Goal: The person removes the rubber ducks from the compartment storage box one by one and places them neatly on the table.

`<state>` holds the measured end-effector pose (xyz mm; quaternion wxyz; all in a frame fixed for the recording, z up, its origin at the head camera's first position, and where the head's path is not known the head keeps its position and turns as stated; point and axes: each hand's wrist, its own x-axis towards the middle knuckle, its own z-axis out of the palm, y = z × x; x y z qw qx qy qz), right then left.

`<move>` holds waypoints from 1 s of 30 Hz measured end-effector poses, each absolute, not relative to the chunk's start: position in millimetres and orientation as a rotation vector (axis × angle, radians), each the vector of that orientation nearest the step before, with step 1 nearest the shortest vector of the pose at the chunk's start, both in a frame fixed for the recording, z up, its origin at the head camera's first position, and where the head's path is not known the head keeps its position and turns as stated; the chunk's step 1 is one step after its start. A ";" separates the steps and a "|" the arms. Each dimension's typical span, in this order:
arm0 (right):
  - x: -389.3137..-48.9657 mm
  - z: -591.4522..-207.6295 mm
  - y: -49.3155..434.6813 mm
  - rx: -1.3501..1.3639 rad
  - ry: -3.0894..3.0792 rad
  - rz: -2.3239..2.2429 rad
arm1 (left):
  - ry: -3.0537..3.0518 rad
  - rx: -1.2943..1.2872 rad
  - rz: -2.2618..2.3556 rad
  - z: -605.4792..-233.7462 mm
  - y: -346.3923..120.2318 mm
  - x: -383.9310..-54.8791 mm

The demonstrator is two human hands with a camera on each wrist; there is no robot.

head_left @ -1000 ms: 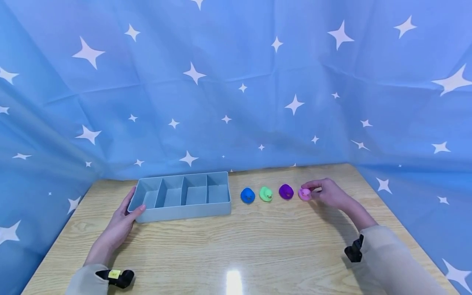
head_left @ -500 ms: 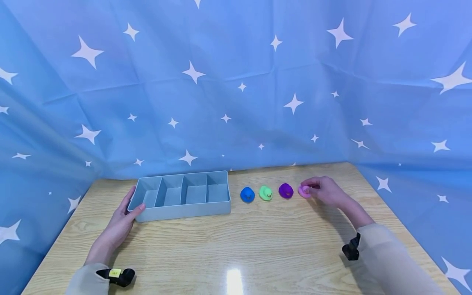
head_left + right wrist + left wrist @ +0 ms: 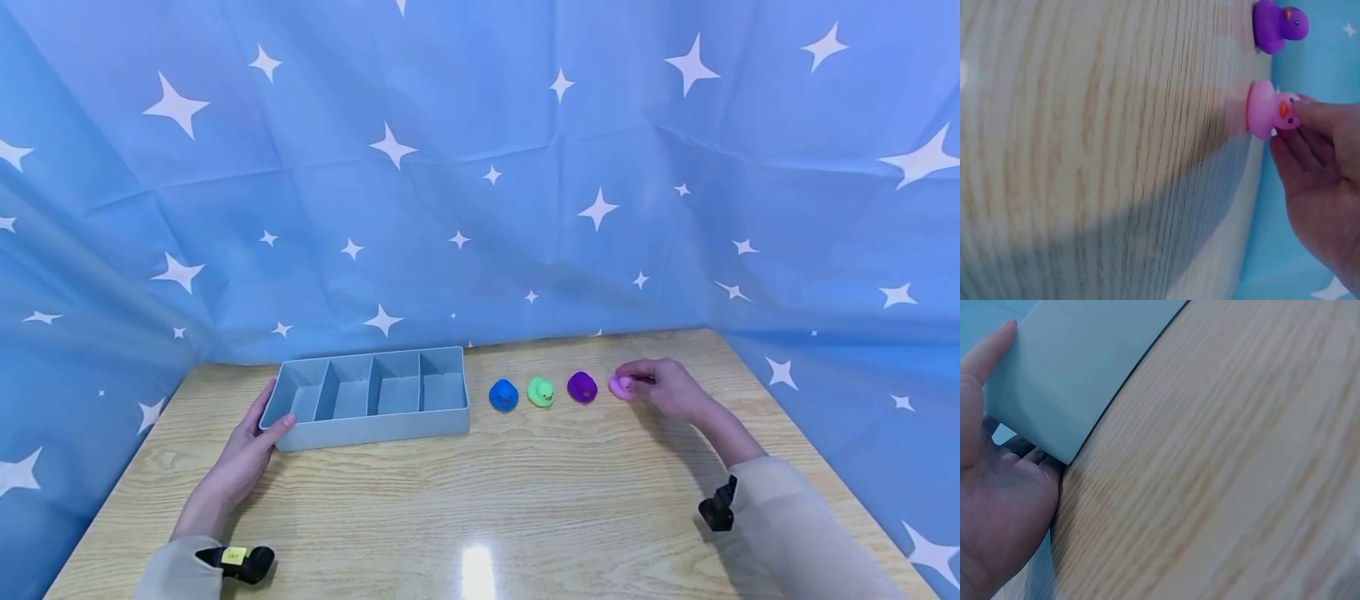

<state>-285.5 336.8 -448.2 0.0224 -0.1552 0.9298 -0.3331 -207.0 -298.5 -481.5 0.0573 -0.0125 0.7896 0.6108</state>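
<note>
My left hand (image 3: pixel 242 454) holds the left end of a grey-blue box (image 3: pixel 375 429) with several compartments, thumb over the front rim and fingers round the end. In the left wrist view the thumb lies against the box wall (image 3: pixel 1079 369) and the other fingers are partly hidden behind it. On the right, my right hand (image 3: pixel 670 390) pinches a pink rubber duck (image 3: pixel 1261 111) by its head, between thumb and fingers. The duck's base is right at the tabletop. Left of it in the row sits a purple rubber duck (image 3: pixel 582 387), upright.
A green rubber duck (image 3: pixel 541 392) and a blue rubber duck (image 3: pixel 503 396) stand between the box and the purple duck. Behind the wooden table (image 3: pixel 420 508) hangs a blue curtain (image 3: pixel 480 167) with white stars, close to the table's back edge.
My right fingers have closed further over the pink duck's head and cover more of it; the duck has shifted very slightly. The left hand and the box have stayed put.
</note>
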 end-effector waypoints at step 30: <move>-284.8 -439.4 332.2 -0.434 2.853 -1.049 | 2.389 -0.023 1.875 -482.7 -299.4 -207.7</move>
